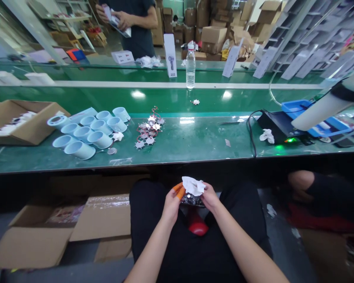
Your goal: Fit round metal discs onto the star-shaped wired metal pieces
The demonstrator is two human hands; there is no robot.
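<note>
Both left hand (pixel 171 205) and right hand (pixel 211 197) curl fingers closed on a white cloth (pixel 193 186)

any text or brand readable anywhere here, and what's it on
Nothing can be read for certain.
Tall white box on the far bench: small print below its picture, too small to read.
Low white box beside the standing person: print too blurred to read.
Water bottle: no readable label.
Black device on the near bench: no readable marking, only a lit green light.
</note>
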